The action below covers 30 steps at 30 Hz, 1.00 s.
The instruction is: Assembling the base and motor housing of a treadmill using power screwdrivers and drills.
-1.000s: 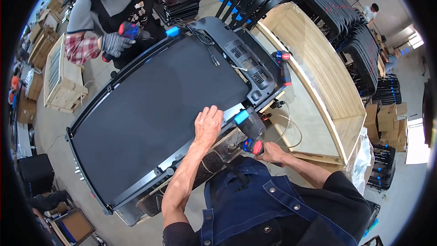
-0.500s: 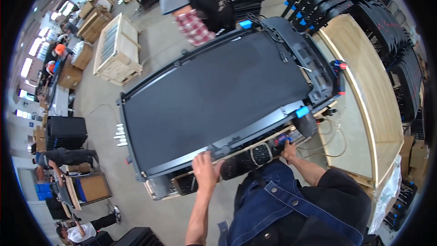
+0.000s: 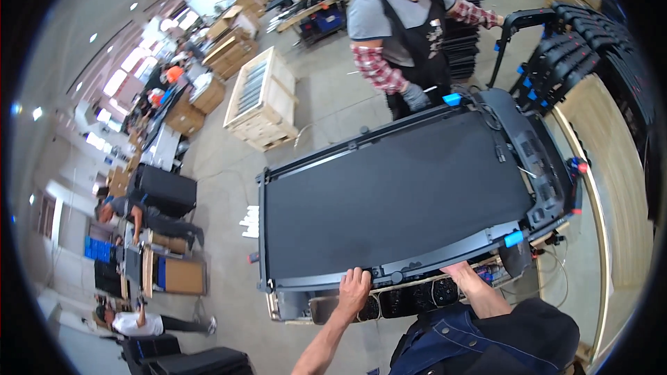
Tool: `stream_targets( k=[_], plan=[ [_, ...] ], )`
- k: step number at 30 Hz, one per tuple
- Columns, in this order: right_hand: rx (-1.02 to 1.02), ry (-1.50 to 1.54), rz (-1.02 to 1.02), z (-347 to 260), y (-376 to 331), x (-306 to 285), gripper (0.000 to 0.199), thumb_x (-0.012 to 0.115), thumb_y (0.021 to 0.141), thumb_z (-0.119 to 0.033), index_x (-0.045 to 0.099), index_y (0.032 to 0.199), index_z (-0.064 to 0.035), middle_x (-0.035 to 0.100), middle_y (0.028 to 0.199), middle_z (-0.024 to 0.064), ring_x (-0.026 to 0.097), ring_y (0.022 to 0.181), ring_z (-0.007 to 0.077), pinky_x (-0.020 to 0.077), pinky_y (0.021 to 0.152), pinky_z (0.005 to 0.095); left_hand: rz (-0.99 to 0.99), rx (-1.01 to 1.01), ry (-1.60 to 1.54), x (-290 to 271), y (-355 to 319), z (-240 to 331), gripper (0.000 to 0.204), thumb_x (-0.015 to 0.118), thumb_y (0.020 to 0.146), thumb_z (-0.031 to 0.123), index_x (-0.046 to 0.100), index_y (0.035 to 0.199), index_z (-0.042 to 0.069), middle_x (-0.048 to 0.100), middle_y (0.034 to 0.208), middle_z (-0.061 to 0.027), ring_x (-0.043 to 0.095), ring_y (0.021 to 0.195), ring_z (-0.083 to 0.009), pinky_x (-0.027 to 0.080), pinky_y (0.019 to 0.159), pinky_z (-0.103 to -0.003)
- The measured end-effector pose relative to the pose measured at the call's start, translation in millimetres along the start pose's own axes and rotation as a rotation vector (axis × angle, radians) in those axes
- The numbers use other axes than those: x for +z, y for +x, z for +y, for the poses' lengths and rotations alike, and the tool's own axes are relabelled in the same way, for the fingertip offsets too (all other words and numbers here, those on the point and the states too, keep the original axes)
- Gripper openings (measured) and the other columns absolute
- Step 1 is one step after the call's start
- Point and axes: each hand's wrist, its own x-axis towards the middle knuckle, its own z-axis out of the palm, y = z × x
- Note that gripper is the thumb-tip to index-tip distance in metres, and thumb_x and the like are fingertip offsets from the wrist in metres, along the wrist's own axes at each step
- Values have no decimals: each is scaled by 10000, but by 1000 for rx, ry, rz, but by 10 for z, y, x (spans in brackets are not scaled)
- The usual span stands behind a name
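A treadmill deck with a black belt [image 3: 403, 198] lies before me, slanting up to the right toward its motor end [image 3: 531, 156]. My left hand [image 3: 354, 290] is closed over the near side rail [image 3: 431, 258], fingers curled on its top edge. Further right, my right hand [image 3: 458, 271] reaches under the same rail, and its fingers are hidden. Below the rail, black bins [image 3: 406, 300] of small parts sit on a wooden-edged shelf. Blue pieces [image 3: 513, 239] wrap the rail near the motor end. A coiled cable [image 3: 490, 114] lies on that end.
Across the deck stands a co-worker [image 3: 410, 35] in a dark apron, one gloved hand near the far rail, the other on a black upright frame [image 3: 517, 35]. More frames stack at right, beside a wooden-walled crate [image 3: 604, 187]. A slatted wooden crate [image 3: 267, 101] stands beyond the deck.
My view has shifted, so the deck sits lower and further right. My right hand has moved from the parts shelf up to the rail. The co-worker has turned and touches an upright frame.
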Motion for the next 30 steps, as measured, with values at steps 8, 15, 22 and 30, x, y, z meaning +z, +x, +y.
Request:
stream_targets(
  k=[8,15,22,30],
  plan=[
    [260,15,-420,345,452,823,425,492,1048,-432,587,1268,-81,660,1234,145,655,1008,272,551,897,459,37,160,-122,-2548,130,-33,417,773,740,290,596,1034,53,504,868,-72,544,786,-230,437,656,-342],
    [408,-73,-737,666,742,1787,427,488,1050,-435,592,1259,-77,667,1210,147,658,983,272,555,878,457,460,175,239,-3470,-474,-133,324,637,842,386,605,975,93,442,746,-14,478,620,-144,351,531,-267],
    [434,-178,-823,1079,757,2608,430,484,1052,-438,597,1249,-73,674,1187,150,661,958,273,560,858,455,763,149,271,-3808,-1676,-680,120,648,762,69,647,872,22,438,647,0,428,520,-124,371,471,-240],
    [501,-287,-854,2002,82,3960,435,480,1053,-442,602,1238,-68,681,1160,153,664,929,274,564,835,453,971,136,315,-4118,-3714,-1896,172,686,703,73,667,853,-9,464,651,-6,449,523,-133,361,465,-254]
  ],
)
